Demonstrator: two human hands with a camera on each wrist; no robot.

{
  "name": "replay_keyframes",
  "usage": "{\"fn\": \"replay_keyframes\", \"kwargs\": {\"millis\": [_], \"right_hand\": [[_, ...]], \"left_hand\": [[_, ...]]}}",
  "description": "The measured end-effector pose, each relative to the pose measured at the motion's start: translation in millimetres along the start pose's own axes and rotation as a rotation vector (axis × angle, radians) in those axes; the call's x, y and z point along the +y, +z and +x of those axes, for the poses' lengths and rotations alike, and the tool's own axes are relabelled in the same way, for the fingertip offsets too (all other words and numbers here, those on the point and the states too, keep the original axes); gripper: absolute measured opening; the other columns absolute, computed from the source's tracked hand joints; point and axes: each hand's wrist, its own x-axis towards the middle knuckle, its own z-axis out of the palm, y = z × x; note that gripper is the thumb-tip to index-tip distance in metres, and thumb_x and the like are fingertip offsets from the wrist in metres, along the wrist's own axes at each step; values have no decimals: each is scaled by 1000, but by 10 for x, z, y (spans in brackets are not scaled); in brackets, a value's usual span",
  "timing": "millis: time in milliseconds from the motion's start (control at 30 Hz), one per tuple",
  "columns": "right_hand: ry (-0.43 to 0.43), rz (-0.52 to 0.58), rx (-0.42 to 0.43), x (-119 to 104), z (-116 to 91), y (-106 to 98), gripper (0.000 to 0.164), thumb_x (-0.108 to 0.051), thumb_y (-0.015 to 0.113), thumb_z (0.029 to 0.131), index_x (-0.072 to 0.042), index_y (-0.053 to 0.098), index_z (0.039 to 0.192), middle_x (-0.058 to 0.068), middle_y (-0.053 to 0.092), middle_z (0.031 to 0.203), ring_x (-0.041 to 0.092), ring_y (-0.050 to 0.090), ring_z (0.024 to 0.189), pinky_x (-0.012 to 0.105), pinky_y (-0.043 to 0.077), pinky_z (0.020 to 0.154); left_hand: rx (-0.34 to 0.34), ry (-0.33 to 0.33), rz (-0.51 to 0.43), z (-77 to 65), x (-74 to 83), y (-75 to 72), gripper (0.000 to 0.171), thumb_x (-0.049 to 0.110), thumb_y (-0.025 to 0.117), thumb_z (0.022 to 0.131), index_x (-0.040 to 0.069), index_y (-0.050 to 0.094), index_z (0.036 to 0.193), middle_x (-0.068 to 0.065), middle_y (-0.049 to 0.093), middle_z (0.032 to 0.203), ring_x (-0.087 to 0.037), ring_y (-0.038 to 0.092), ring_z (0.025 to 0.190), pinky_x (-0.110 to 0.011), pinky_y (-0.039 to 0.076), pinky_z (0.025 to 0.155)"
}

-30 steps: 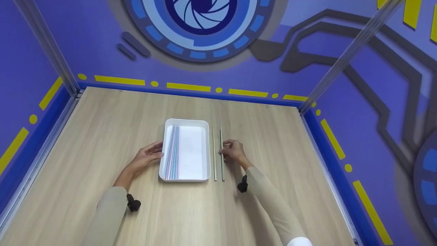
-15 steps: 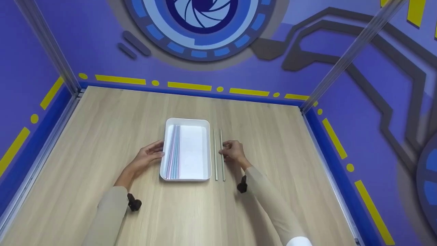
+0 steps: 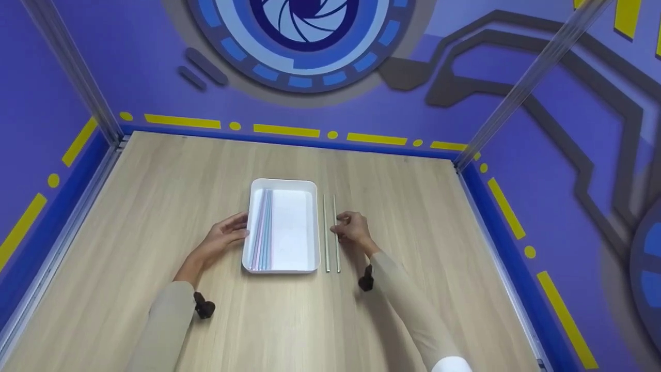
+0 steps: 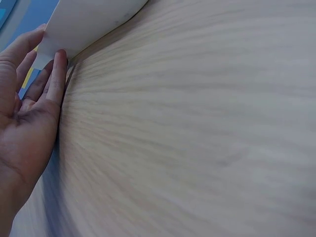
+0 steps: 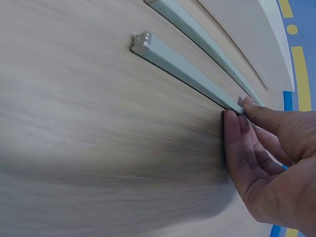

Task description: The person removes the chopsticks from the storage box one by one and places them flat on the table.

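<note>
White tray (image 3: 289, 188) sits on the counter (image 3: 155, 206) between the two hands. Inside it, a bunch of thin pastel straws (image 3: 262, 230) lies lengthwise along the wall nearest the left fingers; the rest of the tray floor is bare. Left hand (image 3: 223, 238) rests on the counter with straight, relaxed fingers (image 4: 54, 79) touching the tray's outer wall, gripping nothing. Right hand (image 3: 353, 228) has its fingertips (image 5: 237, 126) pressed against the nearer of two grey rods (image 3: 336, 232), not wrapped around it. The other rod (image 3: 326, 232) lies parallel, just past it, beside the tray.
</note>
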Motion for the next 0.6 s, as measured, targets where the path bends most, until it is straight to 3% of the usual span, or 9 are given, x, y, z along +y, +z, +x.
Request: {"fn": "replay_keyframes", "kwargs": {"millis": [200, 367, 600], "right_hand": [[-41, 5, 4, -32, -3, -47, 34, -4, 78, 88, 6, 68, 118, 18, 77, 94, 20, 74, 74, 27, 62, 61], [-113, -12, 37, -131, -16, -89, 23, -2, 70, 93, 6, 72, 114, 16, 75, 92, 19, 70, 75, 23, 58, 63], [-160, 83, 19, -374, -17, -110, 22, -1, 60, 99, 8, 69, 117, 13, 67, 92, 36, 72, 86, 49, 65, 77]], "left_hand": [[-6, 5, -4, 2, 7, 4, 68, 12, 65, 100, 6, 32, 160, -23, 39, 159, -37, 35, 149, -18, 52, 105], [4, -5, 15, -19, 16, 9, 70, 14, 67, 100, 8, 32, 160, -22, 40, 160, -37, 36, 150, -18, 52, 105], [19, -12, 37, -17, 22, 17, 69, 17, 67, 100, 9, 34, 159, -21, 42, 158, -37, 39, 148, -20, 52, 106]]}}
